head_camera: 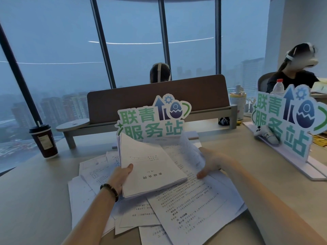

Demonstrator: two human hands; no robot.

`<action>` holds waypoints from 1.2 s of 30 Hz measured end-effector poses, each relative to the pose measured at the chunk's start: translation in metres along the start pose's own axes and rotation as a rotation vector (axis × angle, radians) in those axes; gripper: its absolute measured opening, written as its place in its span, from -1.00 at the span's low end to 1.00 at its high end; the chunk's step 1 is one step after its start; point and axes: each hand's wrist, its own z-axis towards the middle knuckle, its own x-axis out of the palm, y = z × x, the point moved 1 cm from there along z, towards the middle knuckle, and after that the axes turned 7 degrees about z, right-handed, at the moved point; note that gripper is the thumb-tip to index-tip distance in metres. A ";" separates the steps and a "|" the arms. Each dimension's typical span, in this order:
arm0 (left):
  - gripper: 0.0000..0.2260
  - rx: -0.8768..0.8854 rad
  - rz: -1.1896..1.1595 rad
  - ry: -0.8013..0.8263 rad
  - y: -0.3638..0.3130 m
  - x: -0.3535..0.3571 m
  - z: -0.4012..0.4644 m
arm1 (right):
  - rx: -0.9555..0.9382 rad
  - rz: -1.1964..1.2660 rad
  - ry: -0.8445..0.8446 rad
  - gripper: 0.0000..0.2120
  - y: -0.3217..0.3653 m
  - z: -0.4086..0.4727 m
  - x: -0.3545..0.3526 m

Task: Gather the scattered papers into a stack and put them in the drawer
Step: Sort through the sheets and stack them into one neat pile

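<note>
At the left of the frame, one dark paper cup with a lid and straw stands on the surface; its label is too small to read. My left hand, with one beaded bracelet on the wrist, grips the stack of papers at its left edge, thumb on top. The top sheet reads "劳动合同", seen upside down. Under and around the stack, loose papers lie overlapping on the surface at centre; I cannot count them. One sheet shows "第四条" and "第六条". My right hand pinches a lifted sheet just right of the stack. Two cut-out signs read "联青服务站": one at centre, one at right. One clear bottle with a red cap stands behind the right sign.
</note>
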 end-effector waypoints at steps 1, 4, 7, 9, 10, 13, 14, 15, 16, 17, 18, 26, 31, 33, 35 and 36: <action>-0.74 -0.004 0.002 0.003 0.000 0.000 0.000 | -0.013 -0.002 0.006 0.06 0.000 0.000 0.000; -0.71 -0.011 0.005 -0.006 -0.001 -0.001 0.000 | -0.015 -0.002 -0.027 -0.22 -0.001 0.001 -0.002; -0.71 -0.007 0.005 -0.014 -0.002 -0.002 -0.001 | 0.034 0.069 -0.092 -0.43 -0.005 0.002 -0.004; -0.71 -0.005 0.005 -0.011 -0.002 -0.002 -0.001 | 0.055 0.097 -0.108 -0.52 -0.006 0.002 -0.005; -0.71 -0.005 0.002 -0.010 -0.001 -0.002 -0.001 | 0.060 0.092 -0.114 -0.56 -0.006 0.002 -0.006; -0.70 -0.001 0.003 -0.008 -0.002 -0.002 -0.001 | 0.077 0.073 -0.128 -0.60 -0.004 0.003 -0.007; -0.70 0.004 0.003 -0.009 -0.002 -0.001 -0.002 | 0.080 0.066 -0.121 -0.56 -0.004 0.002 -0.006; -0.70 0.007 0.006 -0.012 -0.002 -0.001 -0.002 | 0.076 0.056 -0.112 -0.50 -0.003 0.001 -0.006; -0.70 0.010 0.006 -0.014 -0.002 -0.001 -0.002 | 0.067 0.049 -0.105 -0.43 -0.002 -0.001 -0.005; -0.69 0.009 0.010 -0.014 -0.002 -0.001 -0.002 | 0.055 0.050 -0.106 -0.38 -0.002 -0.003 -0.006; -0.69 0.008 0.011 -0.012 -0.002 -0.001 -0.003 | 0.042 0.056 -0.118 -0.37 -0.001 -0.003 -0.007; -0.71 0.001 0.012 -0.006 -0.003 -0.003 -0.004 | 0.113 0.114 -0.204 -0.63 -0.005 -0.002 -0.016; -0.73 0.007 0.020 -0.012 -0.005 -0.002 -0.005 | 0.128 0.160 -0.327 -0.63 -0.005 -0.005 -0.024; -0.71 0.004 0.036 -0.025 -0.004 -0.004 -0.004 | 0.128 0.197 -0.377 -0.69 -0.004 -0.005 -0.031; -0.70 0.001 0.042 -0.027 -0.004 -0.004 -0.004 | 0.119 0.182 -0.397 -0.69 -0.002 -0.005 -0.037; -0.70 0.002 0.045 -0.027 -0.004 -0.004 -0.005 | 0.123 0.165 -0.371 -0.67 -0.001 -0.006 -0.039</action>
